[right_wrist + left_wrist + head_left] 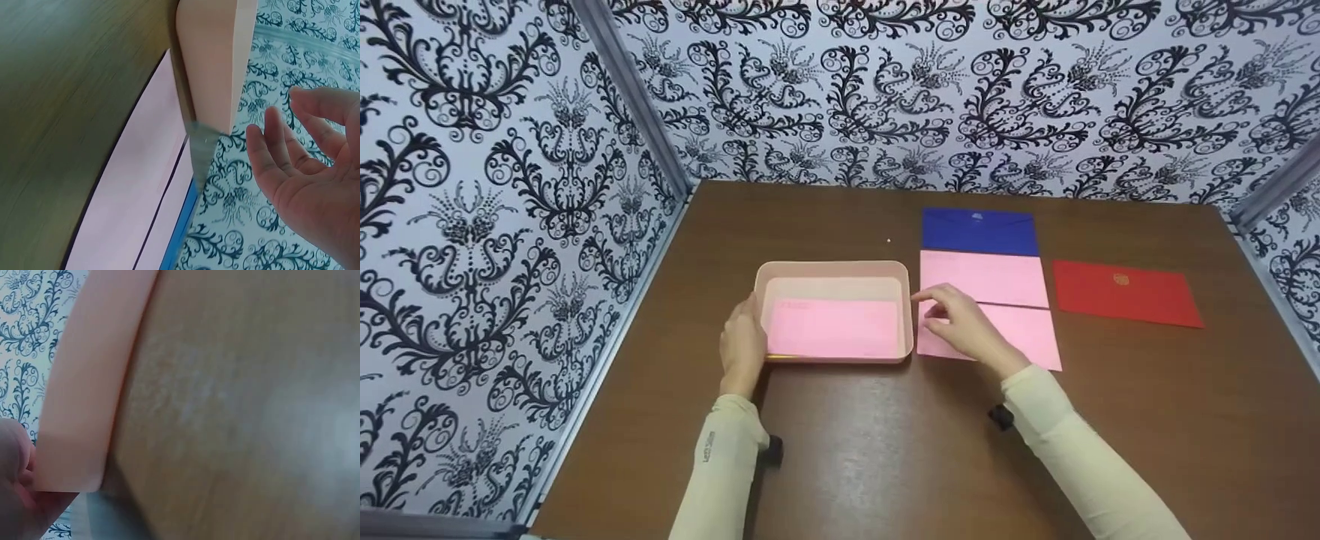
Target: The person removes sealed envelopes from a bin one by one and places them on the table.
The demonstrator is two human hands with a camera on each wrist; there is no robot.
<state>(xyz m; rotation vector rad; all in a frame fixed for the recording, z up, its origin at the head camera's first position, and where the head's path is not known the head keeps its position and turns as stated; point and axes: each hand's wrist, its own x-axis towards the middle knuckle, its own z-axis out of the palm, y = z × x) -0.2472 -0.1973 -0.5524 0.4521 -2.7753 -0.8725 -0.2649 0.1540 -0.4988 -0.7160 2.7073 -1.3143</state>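
A shallow pale-pink tray (pixel 832 268) stands on the table with a pink envelope (pixel 834 328) lying flat inside it. My left hand (pixel 742 341) holds the tray's left side; in the left wrist view part of this hand (pixel 17 478) shows at the end of the tray's wall (pixel 93 388). Beside the tray's right rim is my right hand (pixel 964 326), its fingers loosely bent and nothing between them. It hovers over the nearer of two pink envelopes (pixel 1024 334). The farther pink envelope (pixel 982 277) lies just behind. In the right wrist view, the fingers appear apart from the tray (pixel 208 62).
A blue envelope (pixel 979 231) lies behind the pink ones, and a red envelope (pixel 1125 292) with a gold emblem lies to their right. All rest on the brown wooden table (pixel 840 457). Patterned panels (pixel 885 90) stand at the back and sides.
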